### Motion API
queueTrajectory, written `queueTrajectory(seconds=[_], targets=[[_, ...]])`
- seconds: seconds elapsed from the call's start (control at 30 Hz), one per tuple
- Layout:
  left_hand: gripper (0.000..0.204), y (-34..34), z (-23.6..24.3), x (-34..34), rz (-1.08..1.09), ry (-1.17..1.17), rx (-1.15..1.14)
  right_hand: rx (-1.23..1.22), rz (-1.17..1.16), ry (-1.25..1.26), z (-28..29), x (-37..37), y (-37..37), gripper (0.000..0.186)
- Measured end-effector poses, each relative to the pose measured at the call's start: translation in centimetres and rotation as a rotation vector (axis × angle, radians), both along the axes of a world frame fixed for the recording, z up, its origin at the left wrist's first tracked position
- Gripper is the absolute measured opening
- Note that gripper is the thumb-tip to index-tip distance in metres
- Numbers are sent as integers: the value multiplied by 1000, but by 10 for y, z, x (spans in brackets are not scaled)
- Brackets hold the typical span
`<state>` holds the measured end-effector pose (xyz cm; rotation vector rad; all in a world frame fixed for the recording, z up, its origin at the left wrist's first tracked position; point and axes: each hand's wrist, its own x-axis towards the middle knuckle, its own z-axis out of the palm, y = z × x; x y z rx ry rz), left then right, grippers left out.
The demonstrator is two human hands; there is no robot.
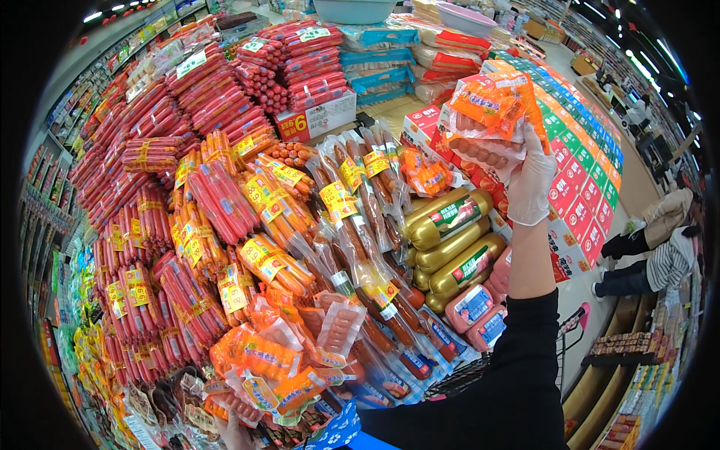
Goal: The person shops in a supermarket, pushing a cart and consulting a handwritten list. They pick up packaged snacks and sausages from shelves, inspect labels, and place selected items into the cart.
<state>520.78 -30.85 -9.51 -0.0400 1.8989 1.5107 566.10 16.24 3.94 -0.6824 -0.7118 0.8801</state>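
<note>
My right hand [531,184], in a thin whitish glove, is raised at the upper right. Its fingers are closed around packs of sausages [491,105], with orange print and clear film, held above the red boxes. Low in the picture, my left hand [238,429] is partly cut off by the lower edge. Its fingers are against a loose bunch of orange and clear sausage packs [274,356] that it grips from below. Golden film-wrapped ham rolls [454,240] lie between the two hands. Beside them, long brown sausages [360,225] in clear bags carry yellow labels.
Red sausage bundles [150,172] rise in a tall heap on the left. Stacked red, green and orange boxes [577,172] stand at the right. Behind are bagged goods [379,64] under a pale basin [352,9]. Two people [660,247] are in the aisle at the far right.
</note>
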Motion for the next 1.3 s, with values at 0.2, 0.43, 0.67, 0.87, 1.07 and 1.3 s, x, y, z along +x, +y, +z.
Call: queueTrajectory(seconds=[0.2, 0.43, 0.67, 0.87, 1.07, 1.3], targets=[[18, -4, -8, -9, -145, -60, 206, 56, -180, -400, -3, -23, -4, 28], [37, -11, -37, -22, -253, -31, 385, 63, -375, -2114, -87, -60, 60, 41], [37, -13, -42, -19, -102, 33, 305, -319, 124, -1891, -130, -78, 96, 91], [35, -10, -30, -12, -88, 19, 311, -363, 92, -2101, -148, -63, 120, 79], [49, -13, -31, -16, -110, 66, 281, -281, -165, -2154, -142, -57, 125, 48], [47, -12, -38, -11, -70, 104, 374, -349, 271, -1159, -27, -45, 69, 47]])
